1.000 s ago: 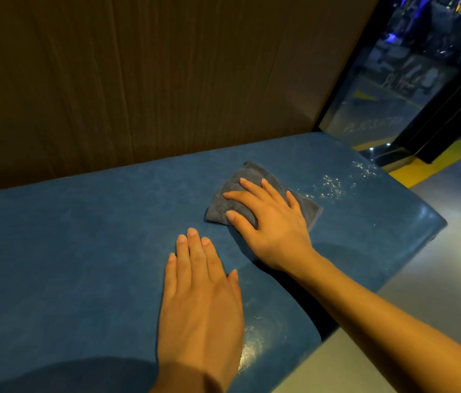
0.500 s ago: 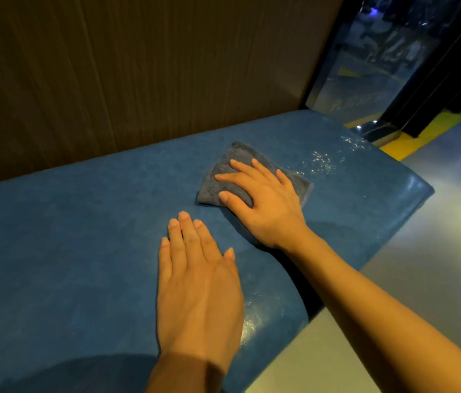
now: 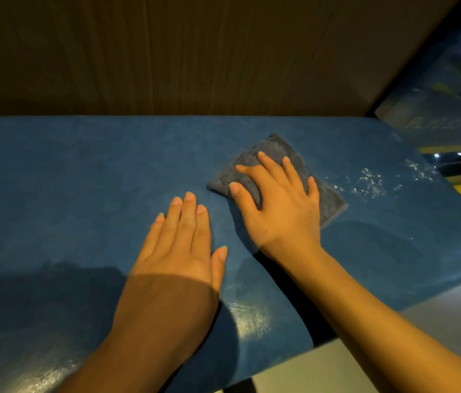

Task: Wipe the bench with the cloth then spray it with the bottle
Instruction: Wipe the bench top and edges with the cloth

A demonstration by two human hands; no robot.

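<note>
Item: bench wipe, in progress. We press our right hand [image 3: 280, 205] flat, fingers spread, on the folded grey cloth [image 3: 327, 198]; nothing is clamped, only pinned to the blue bench [image 3: 67, 180]. Since a second ago the cloth has slid leftward, away from the wet speckles [image 3: 368, 182] now well right of the fingers, so those likely remain unwiped. Our left hand [image 3: 184, 239] rests open-palmed beside the right. Spray bottle: not visible.

The right hand [image 3: 280, 205] lies flat, fingers spread, on a folded grey cloth [image 3: 277, 177] on the blue bench [image 3: 82, 171]. At its eight o'clock the left hand [image 3: 184, 239] rests palm-down on bare bench. Droplets [image 3: 371, 182] glisten at the cloth's three o'clock.
</note>
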